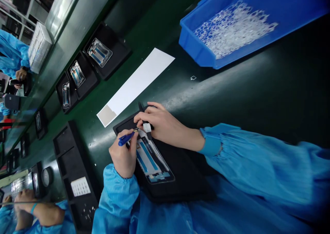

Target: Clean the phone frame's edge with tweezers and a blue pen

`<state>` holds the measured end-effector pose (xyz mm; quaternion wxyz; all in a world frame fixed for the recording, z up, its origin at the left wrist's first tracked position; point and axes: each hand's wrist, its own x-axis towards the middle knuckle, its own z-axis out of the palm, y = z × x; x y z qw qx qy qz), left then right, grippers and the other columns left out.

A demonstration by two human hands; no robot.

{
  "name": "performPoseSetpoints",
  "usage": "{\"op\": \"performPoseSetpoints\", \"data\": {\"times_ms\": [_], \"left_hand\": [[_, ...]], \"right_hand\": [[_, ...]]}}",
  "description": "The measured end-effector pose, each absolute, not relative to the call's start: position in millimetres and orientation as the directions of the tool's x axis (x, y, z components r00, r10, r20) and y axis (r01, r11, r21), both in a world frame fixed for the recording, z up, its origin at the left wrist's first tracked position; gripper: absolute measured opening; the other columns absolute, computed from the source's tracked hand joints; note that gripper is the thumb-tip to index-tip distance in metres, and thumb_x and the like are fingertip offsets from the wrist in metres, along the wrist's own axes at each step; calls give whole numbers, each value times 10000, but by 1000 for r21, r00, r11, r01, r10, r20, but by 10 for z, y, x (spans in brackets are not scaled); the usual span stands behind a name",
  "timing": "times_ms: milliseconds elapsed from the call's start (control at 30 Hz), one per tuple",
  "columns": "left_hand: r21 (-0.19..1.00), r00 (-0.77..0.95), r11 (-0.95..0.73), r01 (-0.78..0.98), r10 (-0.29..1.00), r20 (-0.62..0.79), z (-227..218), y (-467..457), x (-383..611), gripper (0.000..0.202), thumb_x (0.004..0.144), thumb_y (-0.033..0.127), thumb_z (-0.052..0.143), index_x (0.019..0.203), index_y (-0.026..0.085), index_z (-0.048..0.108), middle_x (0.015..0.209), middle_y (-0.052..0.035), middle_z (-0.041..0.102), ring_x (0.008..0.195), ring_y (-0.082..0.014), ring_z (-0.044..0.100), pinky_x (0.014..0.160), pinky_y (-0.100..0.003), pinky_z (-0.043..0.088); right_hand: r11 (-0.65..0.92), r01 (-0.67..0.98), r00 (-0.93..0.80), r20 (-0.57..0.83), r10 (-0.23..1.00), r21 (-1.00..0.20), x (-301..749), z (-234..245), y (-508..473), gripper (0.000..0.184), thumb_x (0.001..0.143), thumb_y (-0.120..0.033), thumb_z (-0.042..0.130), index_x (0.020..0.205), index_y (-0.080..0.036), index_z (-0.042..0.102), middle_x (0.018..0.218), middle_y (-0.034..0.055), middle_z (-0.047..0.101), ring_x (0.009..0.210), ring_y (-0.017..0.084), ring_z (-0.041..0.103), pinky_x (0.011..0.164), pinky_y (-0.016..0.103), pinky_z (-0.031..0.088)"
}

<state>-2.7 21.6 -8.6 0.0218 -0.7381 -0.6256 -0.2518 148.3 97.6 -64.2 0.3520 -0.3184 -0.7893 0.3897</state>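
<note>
A phone frame (154,160) with blue strips and an exposed inside lies in a black foam tray (185,175) in front of me. At the frame's far end, my left hand (124,158) pinches a blue pen-like tool (125,139), its tip pointing toward the frame's top edge. My right hand (165,125) is closed around slim black tweezers (140,107), just above the same end. A white wrapped piece (147,127) shows under the right fingers. The two hands' fingertips nearly meet, and the exact contact points are too small to make out.
Beyond the tray lies a white paper strip (139,82). A blue bin (198,52) of white ring-like parts stands at upper right. More phone frames in black trays (113,60) line the left. Beside my left arm is a compartmented black tray (64,162). Co-workers' hands (25,196) are at lower left.
</note>
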Motion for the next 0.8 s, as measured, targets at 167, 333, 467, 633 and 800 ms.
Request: {"op": "performPoseSetpoints", "data": {"times_ms": [167,333,467,633,800], "left_hand": [[339,49,-160,927,948,315,-110,233,-82,94,916,237,604,976,174,569,894,-50,722,800,-150,719,686,-221,569],[289,88,-179,941,949,301,-95,244,-74,79,916,234,601,965,178,574,855,-37,716,750,-141,712,658,-209,554],[294,113,-221,930,932,344,-89,236,-65,41,923,215,584,946,181,586,838,-37,709,781,-141,711,677,-205,551],[459,-6,-103,882,973,231,-138,276,-116,82,896,248,620,935,186,582,882,-38,713,781,-147,713,696,-226,564],[769,-322,-48,637,890,322,-99,293,-188,85,890,209,584,908,201,501,775,6,676,719,-145,705,670,-254,569]], "right_hand": [[491,227,-553,303,776,-841,1482,-638,981,338,743,-3,416,985,-215,521,784,3,628,803,198,552,1089,553,269],[496,228,-554,307,774,-838,1483,-639,980,343,743,-3,413,990,-214,523,789,5,625,800,196,550,1087,553,271],[504,234,-544,318,776,-831,1476,-654,969,312,775,-19,412,996,-203,532,790,8,623,791,188,543,1090,548,274],[485,248,-562,283,777,-839,1481,-616,979,373,713,2,420,994,-214,535,792,8,631,807,204,556,1098,558,270],[471,254,-570,263,779,-845,1492,-568,987,359,711,-4,408,965,-224,536,786,11,623,792,208,559,1086,557,292]]}}
